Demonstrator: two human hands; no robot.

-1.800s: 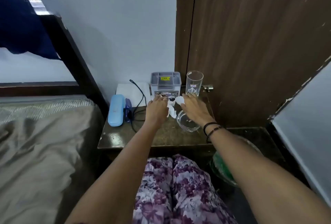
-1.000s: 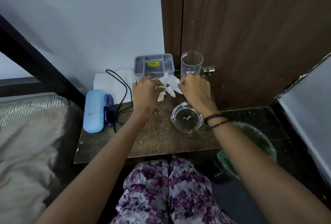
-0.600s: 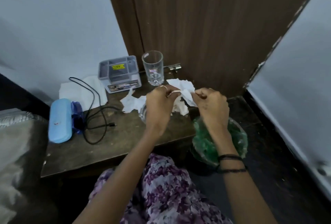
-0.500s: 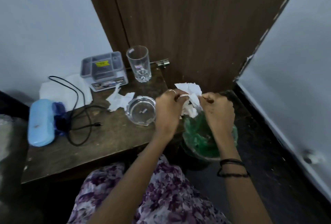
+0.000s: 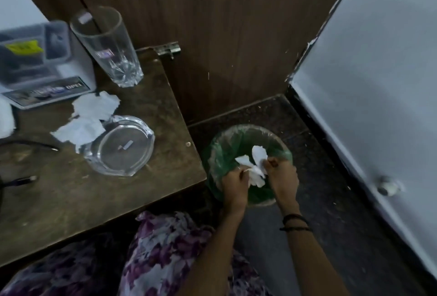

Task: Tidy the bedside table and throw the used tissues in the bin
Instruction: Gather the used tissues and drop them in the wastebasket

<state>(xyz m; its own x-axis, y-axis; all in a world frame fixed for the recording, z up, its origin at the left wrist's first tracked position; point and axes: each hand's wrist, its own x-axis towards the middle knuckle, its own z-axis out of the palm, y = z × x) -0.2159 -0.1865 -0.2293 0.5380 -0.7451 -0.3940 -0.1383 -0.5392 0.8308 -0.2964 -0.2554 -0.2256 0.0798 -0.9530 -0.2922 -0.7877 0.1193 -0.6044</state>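
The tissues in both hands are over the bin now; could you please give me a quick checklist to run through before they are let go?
1. Tissues held by left hand and right hand: ok.
2. Hands above the bin opening: ok.
3. Green liner in place around the rim: ok.
4. Room inside the bin: cannot tell, hands hide it.
5. All tissues collected: not ok, a torn tissue lies on the bedside table against the glass dish.

One glass (image 5: 107,46), one bin (image 5: 218,151), two tissues (image 5: 87,118).
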